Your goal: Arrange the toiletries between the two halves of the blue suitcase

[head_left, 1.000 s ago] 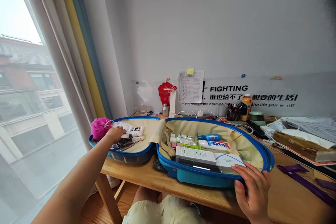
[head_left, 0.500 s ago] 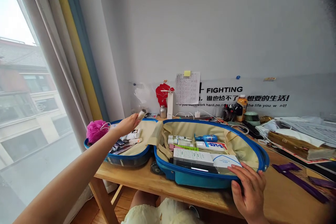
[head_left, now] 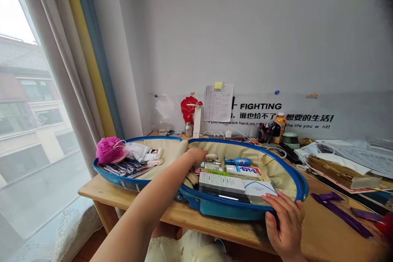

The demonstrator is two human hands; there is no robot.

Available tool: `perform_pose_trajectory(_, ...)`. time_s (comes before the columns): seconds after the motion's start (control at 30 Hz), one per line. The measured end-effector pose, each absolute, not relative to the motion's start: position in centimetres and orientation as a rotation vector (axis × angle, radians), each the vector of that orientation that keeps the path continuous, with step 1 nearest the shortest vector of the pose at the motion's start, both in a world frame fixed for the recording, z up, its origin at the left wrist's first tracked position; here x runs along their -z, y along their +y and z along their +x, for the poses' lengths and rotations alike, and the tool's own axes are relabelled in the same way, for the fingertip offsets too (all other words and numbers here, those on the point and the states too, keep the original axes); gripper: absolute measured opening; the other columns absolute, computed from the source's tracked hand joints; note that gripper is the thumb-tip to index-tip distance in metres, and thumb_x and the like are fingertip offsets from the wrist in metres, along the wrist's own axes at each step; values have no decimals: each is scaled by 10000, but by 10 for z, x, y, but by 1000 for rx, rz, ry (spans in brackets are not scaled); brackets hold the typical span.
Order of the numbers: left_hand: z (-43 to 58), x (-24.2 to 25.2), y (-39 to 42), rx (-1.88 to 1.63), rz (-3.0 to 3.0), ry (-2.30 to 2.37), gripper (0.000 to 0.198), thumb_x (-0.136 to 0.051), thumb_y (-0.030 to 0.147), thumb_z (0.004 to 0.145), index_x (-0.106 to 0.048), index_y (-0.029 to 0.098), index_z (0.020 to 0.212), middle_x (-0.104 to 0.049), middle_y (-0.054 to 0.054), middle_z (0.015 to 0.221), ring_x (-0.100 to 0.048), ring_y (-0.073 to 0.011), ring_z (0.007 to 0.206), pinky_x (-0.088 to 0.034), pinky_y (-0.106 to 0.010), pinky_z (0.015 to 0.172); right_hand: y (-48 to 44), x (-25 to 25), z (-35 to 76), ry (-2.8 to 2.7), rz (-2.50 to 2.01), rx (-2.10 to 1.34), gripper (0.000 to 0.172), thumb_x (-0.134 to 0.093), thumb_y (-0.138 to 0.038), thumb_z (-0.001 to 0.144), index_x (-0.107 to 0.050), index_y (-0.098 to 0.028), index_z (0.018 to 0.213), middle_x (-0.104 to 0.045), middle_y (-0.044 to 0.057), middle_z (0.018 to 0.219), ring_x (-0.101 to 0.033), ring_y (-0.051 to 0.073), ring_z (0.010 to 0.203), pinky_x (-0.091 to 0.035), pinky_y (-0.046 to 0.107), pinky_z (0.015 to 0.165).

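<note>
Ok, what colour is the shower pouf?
The shower pouf is bright pink; the head view shows it best.

The left hand (head_left: 195, 156) hides whatever lies under it.

A tall window (head_left: 33, 90) fills the left of the frame, its pale daylight showing a neighbouring building (head_left: 27, 106). Beige, yellow and blue curtains (head_left: 82, 49) hang beside it. A pale grey wall (head_left: 245, 37) rises behind the wooden desk (head_left: 101, 190), above wood flooring (head_left: 82, 251).
</note>
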State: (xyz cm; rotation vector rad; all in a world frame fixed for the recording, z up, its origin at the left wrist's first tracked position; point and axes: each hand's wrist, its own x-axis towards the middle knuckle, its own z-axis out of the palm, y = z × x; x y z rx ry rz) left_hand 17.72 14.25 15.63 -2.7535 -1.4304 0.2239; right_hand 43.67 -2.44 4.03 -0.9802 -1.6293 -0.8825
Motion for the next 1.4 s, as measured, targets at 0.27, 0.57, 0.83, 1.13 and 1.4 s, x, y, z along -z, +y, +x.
perform_pose_trajectory(0.27,172,-148,146,-199,-2856,-1497,351,-553,377,919,-563,163,1197,-593,-87,1197,-598,-203,1041,-520,-432,890,-22,-42,435,-1617,-939,896,240,-392,-261,896,-596,-204,1008,-633,75,894,-567,248,1015,-283,469,1026)
perform_pose_trajectory(0.57,162,-164,142,207,-2735,-1583,372,-364,350,990,-519,243,1311,-557,-55,1335,-524,-188,1217,-419,-347,1038,-19,-43,438,-1626,-914,915,234,-395,-268,888,-601,-207,980,-638,80,883,-571,249,961,-290,468,1006)
perform_pose_trajectory(0.83,20,-177,150,261,-2227,-2021,316,-447,202,935,-560,169,1228,-549,-138,1289,-512,-256,1204,-450,-390,966,-19,-44,437,-1619,-923,928,250,-376,-290,904,-605,-205,953,-643,79,862,-575,253,962,-298,470,992)
perform_pose_trajectory(1.13,-74,-141,130,-67,-2123,-2169,294,-577,354,905,-596,160,1125,-603,-75,1170,-592,-203,1044,-513,-430,900,-20,-43,436,-1621,-927,927,247,-376,-278,907,-601,-194,966,-640,83,866,-577,252,974,-295,472,1006)
perform_pose_trajectory(1.4,-68,-154,129,-21,-1988,-2225,324,-566,363,911,-575,179,1178,-583,-83,1217,-583,-207,1066,-510,-434,912,-22,-43,436,-1634,-943,935,239,-380,-271,905,-594,-197,982,-630,82,887,-567,249,994,-294,469,1015)
